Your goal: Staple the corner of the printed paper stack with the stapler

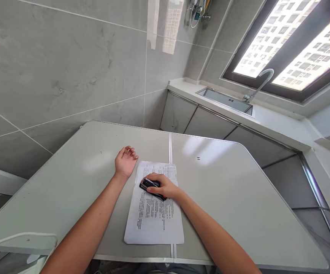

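Observation:
My right hand (163,184) is wrapped over a black stapler (149,184), which lies slantwise on the upper part of the printed papers (153,228). The hand covers much of the stapler's body. The papers lie lengthwise before me, across the seam of the table, with rows of dark print and an uneven left edge near the top. My left hand (127,161) rests palm up on the table just left of the papers' top corner. Its fingers are loosely curled and apart, with nothing in them.
The pale folding table (224,198) has a metal seam down its middle. Small dark bits (198,158) lie right of the papers. A white cable-like bar (22,235) shows at lower left. Beyond stand a counter with a sink (224,99), a faucet (260,85) and a window.

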The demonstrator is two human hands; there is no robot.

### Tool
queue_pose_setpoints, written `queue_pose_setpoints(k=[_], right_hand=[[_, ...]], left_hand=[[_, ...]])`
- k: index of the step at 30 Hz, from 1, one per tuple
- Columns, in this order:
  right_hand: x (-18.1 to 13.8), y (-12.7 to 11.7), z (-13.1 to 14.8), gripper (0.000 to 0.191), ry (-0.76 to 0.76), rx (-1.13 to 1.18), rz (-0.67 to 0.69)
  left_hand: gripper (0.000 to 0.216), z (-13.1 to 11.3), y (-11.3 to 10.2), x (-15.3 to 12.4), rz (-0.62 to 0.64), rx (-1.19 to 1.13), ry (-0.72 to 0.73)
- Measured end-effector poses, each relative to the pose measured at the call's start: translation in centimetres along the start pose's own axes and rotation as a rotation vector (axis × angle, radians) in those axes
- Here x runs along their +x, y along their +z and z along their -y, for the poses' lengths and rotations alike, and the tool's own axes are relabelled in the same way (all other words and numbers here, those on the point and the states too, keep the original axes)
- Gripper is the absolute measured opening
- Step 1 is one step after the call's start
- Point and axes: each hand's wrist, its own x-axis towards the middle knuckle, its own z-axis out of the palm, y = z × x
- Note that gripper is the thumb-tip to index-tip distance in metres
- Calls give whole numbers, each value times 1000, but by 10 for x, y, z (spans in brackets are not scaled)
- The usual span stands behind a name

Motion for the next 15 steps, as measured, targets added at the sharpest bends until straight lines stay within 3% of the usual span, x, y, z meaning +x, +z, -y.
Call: queue_pose_setpoints(k=[6, 15], right_hand=[[26, 22, -5, 35, -42, 9, 9], [28, 34, -8, 38, -88, 13, -60]], left_hand=[[12, -7, -1, 2, -14, -6, 18], [13, -6, 1, 1, -18, 12, 11]])
